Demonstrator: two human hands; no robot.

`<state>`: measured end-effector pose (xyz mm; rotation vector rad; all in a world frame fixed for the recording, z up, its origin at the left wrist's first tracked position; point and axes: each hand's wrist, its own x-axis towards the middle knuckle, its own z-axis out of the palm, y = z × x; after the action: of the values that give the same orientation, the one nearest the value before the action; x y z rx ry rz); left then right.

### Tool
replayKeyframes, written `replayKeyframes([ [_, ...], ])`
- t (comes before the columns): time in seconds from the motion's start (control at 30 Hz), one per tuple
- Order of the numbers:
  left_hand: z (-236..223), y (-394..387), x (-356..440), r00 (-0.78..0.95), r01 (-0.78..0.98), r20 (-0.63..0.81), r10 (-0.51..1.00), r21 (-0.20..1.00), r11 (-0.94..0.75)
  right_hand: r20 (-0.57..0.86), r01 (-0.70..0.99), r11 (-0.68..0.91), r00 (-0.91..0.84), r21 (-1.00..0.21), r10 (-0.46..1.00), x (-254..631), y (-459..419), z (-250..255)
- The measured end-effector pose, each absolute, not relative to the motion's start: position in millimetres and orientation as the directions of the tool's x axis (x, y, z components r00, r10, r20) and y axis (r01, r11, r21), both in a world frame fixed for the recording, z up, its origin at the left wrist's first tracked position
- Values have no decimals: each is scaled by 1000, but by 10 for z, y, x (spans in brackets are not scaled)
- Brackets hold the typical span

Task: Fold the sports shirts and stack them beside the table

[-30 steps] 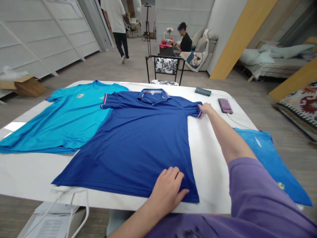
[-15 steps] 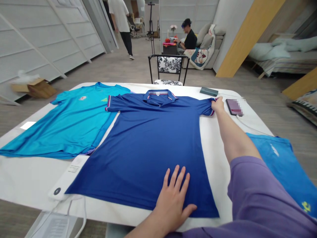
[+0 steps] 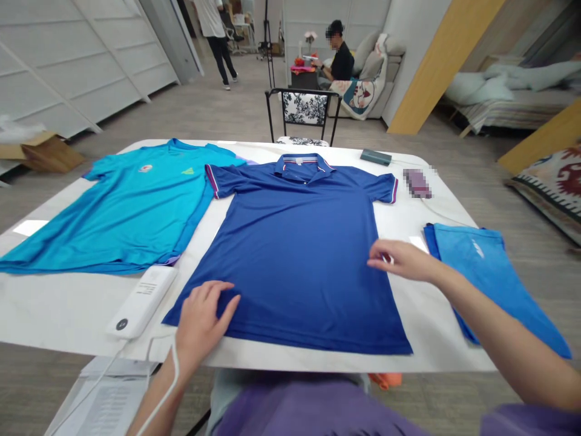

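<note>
A navy blue polo shirt [image 3: 299, 260] lies spread flat on the table, its striped collar at the far side and its hem near me. My left hand [image 3: 204, 318] rests at the shirt's lower left part, fingers loosely spread and holding nothing. Over the shirt's right side edge is my right hand [image 3: 399, 259], fingers bent with a gap between them and the thumb; no cloth shows in its grasp. To the left lies a turquoise T-shirt [image 3: 131, 206], also laid out. A blue folded garment [image 3: 494, 272] lies at the right.
A white power bank [image 3: 143, 303] with a cable sits by the hem's left corner. At the far right of the white table [image 3: 68, 309] are a dark case [image 3: 376, 157] and a phone [image 3: 417, 183]. Beyond stand a patterned chair [image 3: 304, 109] and two people.
My right hand has let go of the right sleeve and come back toward me. My left hand has moved left across the lower shirt. The polo lies slightly further right and flatter.
</note>
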<state>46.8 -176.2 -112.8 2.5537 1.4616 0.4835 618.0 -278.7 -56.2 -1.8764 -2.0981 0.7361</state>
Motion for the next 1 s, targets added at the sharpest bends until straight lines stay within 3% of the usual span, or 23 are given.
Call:
replayKeyframes([
  [0.1,-1258,-1763,-173,439,849,203,875,224,-478,-201,809,37,-190,-587,961,5640,-3739,-576],
  [0.23,-1368,-1876,-519,443,839,234,866,233,-492,-141,804,-78,-7,-589,990,5294,-4515,-818],
  [0.37,-1401,-1908,-603,443,835,253,860,233,-498,-69,799,-131,111,-587,991,5152,-4761,-1026],
  [0.53,-1414,-2033,-799,565,727,106,818,404,-555,-146,802,-151,80,-578,986,5101,-4938,-956],
  [0.63,-1338,-2137,-830,578,700,-15,816,523,-486,-201,792,-154,40,-591,979,5171,-4946,-823],
  [0.7,-1210,-2127,-662,540,686,6,842,576,-444,-160,793,-139,53,-593,986,5271,-4752,-721],
  [0.87,-831,-1594,580,415,595,293,861,629,-500,69,844,-74,130,-532,989,5795,-3266,-579],
  [1.0,-844,-673,1750,403,667,335,852,529,-524,242,872,-128,268,-472,933,6416,-1673,-746],
])
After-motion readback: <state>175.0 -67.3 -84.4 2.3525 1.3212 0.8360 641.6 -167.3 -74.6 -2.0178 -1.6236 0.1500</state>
